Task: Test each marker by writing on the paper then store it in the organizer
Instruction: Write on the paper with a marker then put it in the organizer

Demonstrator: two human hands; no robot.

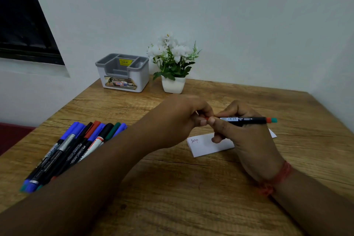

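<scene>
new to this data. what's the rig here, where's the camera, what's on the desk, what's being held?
No robot: a person works with bare hands, filmed by one wide-angle camera worn on the head, looking down. On the wooden table lie a bunch of markers, a paper with red writing, a grey organizer and a potted plant. The right hand holds a black marker; the left hand pinches its near end, probably the cap.

Eight capped markers (76, 145) piled on wooden table (172, 188); one black marker (243, 120) in hand; one white paper slip (206, 144); one grey plastic organizer (122, 73); one white potted flower plant (173, 63)
</scene>
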